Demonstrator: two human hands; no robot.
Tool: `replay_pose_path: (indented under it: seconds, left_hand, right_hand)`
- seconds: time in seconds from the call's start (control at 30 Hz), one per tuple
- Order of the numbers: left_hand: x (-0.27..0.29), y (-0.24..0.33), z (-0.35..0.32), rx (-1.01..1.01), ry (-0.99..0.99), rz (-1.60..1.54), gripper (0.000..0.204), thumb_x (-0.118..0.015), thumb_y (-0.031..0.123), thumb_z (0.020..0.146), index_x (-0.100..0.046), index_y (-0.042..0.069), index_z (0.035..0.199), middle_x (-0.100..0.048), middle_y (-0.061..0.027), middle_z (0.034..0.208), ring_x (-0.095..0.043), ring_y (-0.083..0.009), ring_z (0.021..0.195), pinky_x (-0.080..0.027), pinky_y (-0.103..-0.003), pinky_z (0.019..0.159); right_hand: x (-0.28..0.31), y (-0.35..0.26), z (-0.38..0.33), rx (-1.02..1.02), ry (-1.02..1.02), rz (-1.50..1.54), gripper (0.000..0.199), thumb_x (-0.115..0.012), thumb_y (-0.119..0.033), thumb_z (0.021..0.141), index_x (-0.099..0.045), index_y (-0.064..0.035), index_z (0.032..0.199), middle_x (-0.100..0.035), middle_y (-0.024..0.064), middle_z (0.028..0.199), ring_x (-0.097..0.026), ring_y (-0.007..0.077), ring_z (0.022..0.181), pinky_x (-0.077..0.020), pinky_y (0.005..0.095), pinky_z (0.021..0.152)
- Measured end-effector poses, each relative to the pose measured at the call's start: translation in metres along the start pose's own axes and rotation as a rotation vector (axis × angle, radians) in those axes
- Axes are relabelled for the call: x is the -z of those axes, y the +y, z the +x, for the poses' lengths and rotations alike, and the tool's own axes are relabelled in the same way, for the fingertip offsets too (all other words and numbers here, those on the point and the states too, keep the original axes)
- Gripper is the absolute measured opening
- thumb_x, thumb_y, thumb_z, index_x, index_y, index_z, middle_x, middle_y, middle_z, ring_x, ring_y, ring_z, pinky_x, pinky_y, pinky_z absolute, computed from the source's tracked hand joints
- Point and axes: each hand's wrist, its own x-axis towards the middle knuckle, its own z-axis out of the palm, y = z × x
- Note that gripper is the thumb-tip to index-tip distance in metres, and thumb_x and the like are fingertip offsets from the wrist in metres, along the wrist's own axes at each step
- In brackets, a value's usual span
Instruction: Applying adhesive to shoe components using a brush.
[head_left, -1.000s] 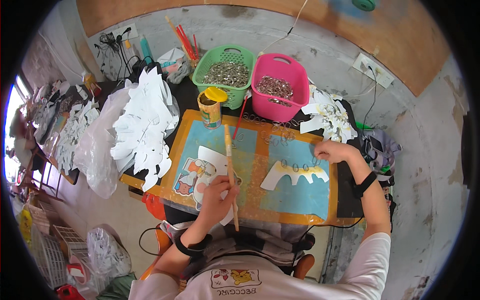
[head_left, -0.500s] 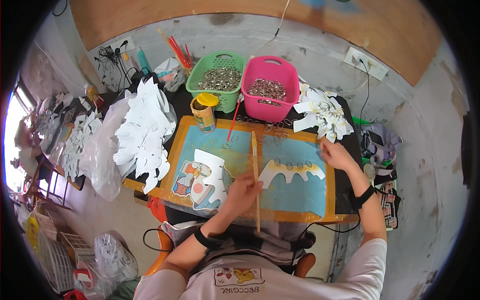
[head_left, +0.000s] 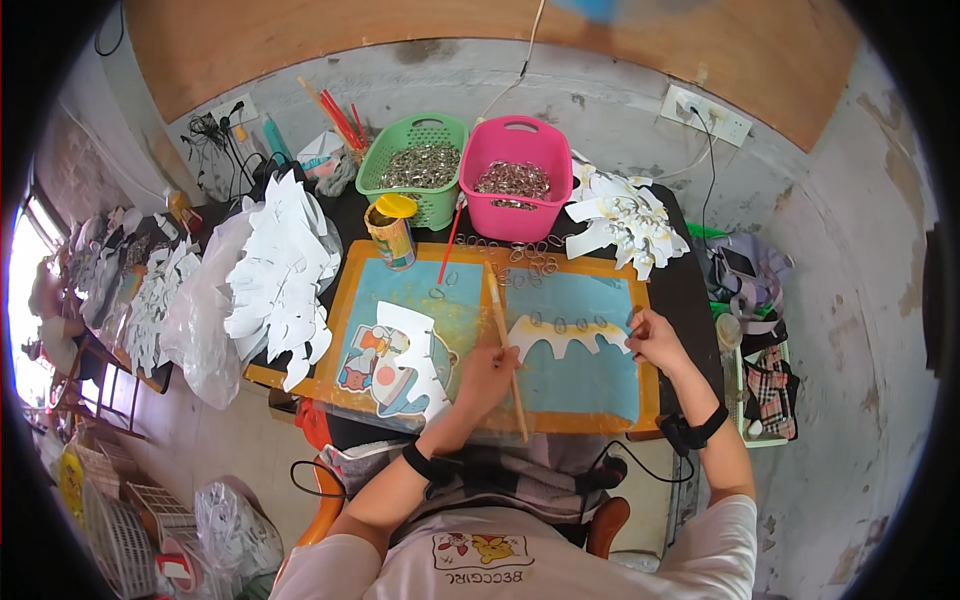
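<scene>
My left hand (head_left: 487, 374) grips a long wooden stick (head_left: 505, 343) that slants from the upper left down past my wrist over the blue mat (head_left: 580, 385). Its upper tip lies near the left end of a white, yellow-edged paper cutout (head_left: 565, 335) lying on the mat. My right hand (head_left: 655, 341) rests on the cutout's right end, fingers bent on the paper. A second printed cartoon cutout (head_left: 400, 370) lies on the mat to the left of my left hand. Small metal rings (head_left: 528, 260) lie scattered along the mat's far edge.
A green basket (head_left: 418, 180) and a pink basket (head_left: 515, 190) full of metal rings stand at the back. A yellow-lidded glue can (head_left: 392, 230) and a red stick (head_left: 451, 245) are beside them. Piles of white cutouts (head_left: 280, 275) lie left, more cutouts (head_left: 625, 220) right.
My left hand with the stick has swung right, from the cartoon cutout to the white cutout. My right hand stays on that cutout's right end.
</scene>
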Motion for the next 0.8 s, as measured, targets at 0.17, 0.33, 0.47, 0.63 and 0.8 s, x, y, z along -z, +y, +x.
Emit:
replay_pose_path:
  seconds: [0.17, 0.33, 0.47, 0.63, 0.8]
  left_hand:
    - [-0.001, 0.005, -0.013, -0.018, 0.078, -0.015, 0.034, -0.061, 0.028, 0.093, -0.07, -0.001, 0.077, -0.059, -0.01, 0.06, -0.055, -0.0165, 0.055, -0.043, -0.035, 0.055]
    - [-0.031, 0.008, -0.043, -0.08, -0.118, -0.059, 0.031, -0.062, 0.026, 0.093, -0.07, -0.002, 0.081, -0.06, -0.0106, 0.062, -0.058, -0.0179, 0.056, -0.045, -0.034, 0.055]
    - [-0.056, 0.011, -0.069, -0.168, -0.135, -0.033, 0.029, -0.064, 0.023, 0.092, -0.069, -0.004, 0.083, -0.065, -0.0142, 0.081, -0.065, -0.0245, 0.068, -0.05, -0.033, 0.062]
    - [-0.049, 0.018, -0.08, -0.382, 0.086, 0.048, 0.026, -0.061, 0.02, 0.094, -0.071, -0.002, 0.082, -0.061, -0.0164, 0.111, -0.065, -0.0239, 0.085, -0.052, -0.033, 0.072]
    - [-0.017, 0.043, -0.078, -0.108, -0.052, -0.577, 0.034, -0.057, 0.024, 0.098, -0.068, -0.006, 0.088, -0.052, -0.018, 0.122, -0.06, -0.0185, 0.094, -0.05, -0.033, 0.08]
  right_hand:
    - [0.01, 0.009, -0.016, -0.02, -0.055, 0.296, 0.023, -0.067, 0.006, 0.077, -0.054, -0.0057, 0.092, -0.059, 0.0012, 0.074, -0.061, 0.0109, 0.064, -0.0506, 0.0245, 0.053]
    - [0.038, 0.046, -0.058, -0.031, 0.031, 0.21, 0.018, -0.067, 0.007, 0.077, -0.056, -0.0043, 0.086, -0.059, 0.0008, 0.074, -0.06, 0.0099, 0.064, -0.0484, 0.0228, 0.053]
    - [0.054, 0.075, -0.1, -0.02, 0.116, 0.166, 0.018, -0.069, 0.005, 0.076, -0.057, -0.0036, 0.087, -0.06, 0.0016, 0.075, -0.059, 0.0107, 0.064, -0.048, 0.0244, 0.053]
    - [0.044, 0.024, -0.143, 0.201, 0.607, -0.529, 0.029, -0.074, -0.008, 0.075, -0.059, -0.0029, 0.099, -0.06, 0.0135, 0.094, -0.061, 0.031, 0.083, -0.0494, 0.0364, 0.067]
    - [-0.022, -0.091, -0.157, 1.007, 0.109, -0.758, 0.041, -0.073, -0.014, 0.074, -0.062, -0.0091, 0.114, -0.061, 0.0054, 0.098, -0.062, 0.0237, 0.082, -0.0517, 0.0359, 0.066]
